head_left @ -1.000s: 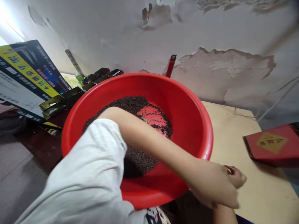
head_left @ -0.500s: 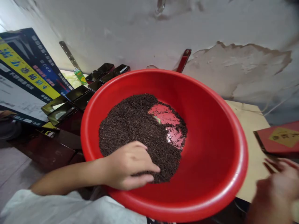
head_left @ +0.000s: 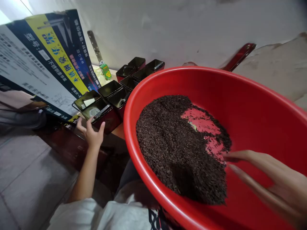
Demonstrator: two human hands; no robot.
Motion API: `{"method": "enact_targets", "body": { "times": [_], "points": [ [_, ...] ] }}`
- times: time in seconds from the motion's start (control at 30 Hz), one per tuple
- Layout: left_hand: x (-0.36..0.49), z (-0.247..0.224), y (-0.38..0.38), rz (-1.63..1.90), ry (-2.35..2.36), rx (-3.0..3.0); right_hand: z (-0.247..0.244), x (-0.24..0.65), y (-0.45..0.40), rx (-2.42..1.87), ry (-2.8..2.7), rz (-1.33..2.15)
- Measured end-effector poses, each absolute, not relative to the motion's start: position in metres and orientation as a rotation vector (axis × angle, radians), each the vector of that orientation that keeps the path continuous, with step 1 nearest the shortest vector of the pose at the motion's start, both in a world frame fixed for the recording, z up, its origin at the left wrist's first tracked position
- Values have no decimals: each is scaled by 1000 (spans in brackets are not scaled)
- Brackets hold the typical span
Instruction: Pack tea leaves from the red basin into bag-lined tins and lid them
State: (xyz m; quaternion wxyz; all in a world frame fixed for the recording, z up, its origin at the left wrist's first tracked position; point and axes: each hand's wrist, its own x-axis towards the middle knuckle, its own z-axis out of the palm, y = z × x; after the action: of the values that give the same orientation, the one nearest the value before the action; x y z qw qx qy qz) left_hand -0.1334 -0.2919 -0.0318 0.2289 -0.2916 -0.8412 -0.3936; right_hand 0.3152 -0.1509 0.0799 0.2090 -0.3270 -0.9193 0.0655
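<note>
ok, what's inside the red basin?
A heap of dark shreds, a pink patch of floor beside it, right hand above. Floor under the heap is hidden.

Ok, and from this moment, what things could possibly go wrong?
The left hand, fingers spread, is right by the front open tin; a bump might tip it or push it into the tins beside it.
The right hand, blurred, is over the red basin near the loose dark leaves; a quick brush could perhaps scatter some.
</note>
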Motion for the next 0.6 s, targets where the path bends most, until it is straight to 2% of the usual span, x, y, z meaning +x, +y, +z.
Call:
{"method": "enact_targets", "body": {
  "times": [0.17, 0.4, 0.6],
  "points": [
    [-146, -40, -285, -1226, -2388, -757, 94, 264, -152, -592, -2737, 186],
    [-144, -33, -290, -1255, -2369, -676, 64, 240, -139, -357, -2906, 186],
    [-147, -7, -344, -1269, -2126, -671, 54, 245, -116, -540, -3059, 159]
  ]
}}
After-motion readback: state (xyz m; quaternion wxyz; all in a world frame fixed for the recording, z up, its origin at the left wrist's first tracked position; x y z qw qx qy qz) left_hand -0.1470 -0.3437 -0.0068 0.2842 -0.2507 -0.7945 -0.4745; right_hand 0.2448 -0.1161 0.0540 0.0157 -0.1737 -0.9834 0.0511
